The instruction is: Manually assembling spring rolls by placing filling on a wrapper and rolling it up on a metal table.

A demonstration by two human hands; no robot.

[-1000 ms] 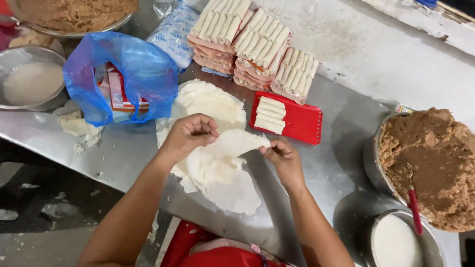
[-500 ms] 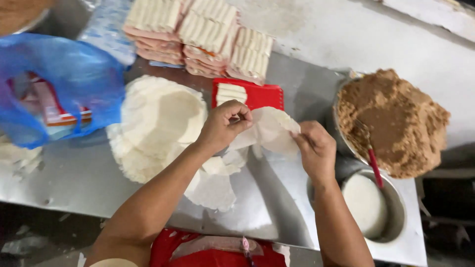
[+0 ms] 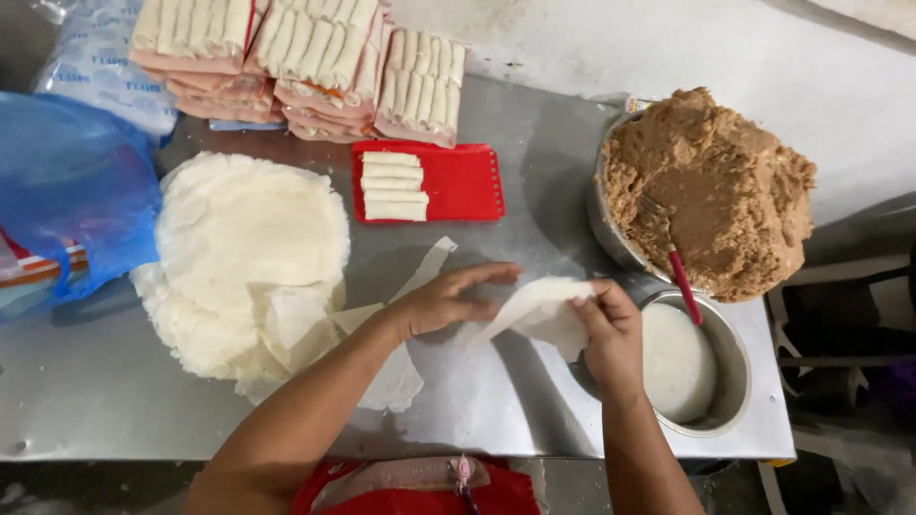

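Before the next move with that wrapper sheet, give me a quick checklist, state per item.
1. Wrapper sheet separated from the wrapper stack: ok, it is held clear of the stack.
2. Grip: ok, right hand pinches its right edge; left hand has fingertips at its left corner.
3. Single sheet, not two stuck together: cannot tell.
4. Bare spot on the metal table under the hands: ok.
5. Filling in reach: ok, bowl of brown filling heaped beside the right hand, red-handled utensil stuck in it.
6. Bowl of white liquid: ok, it holds liquid, just right of the right hand.
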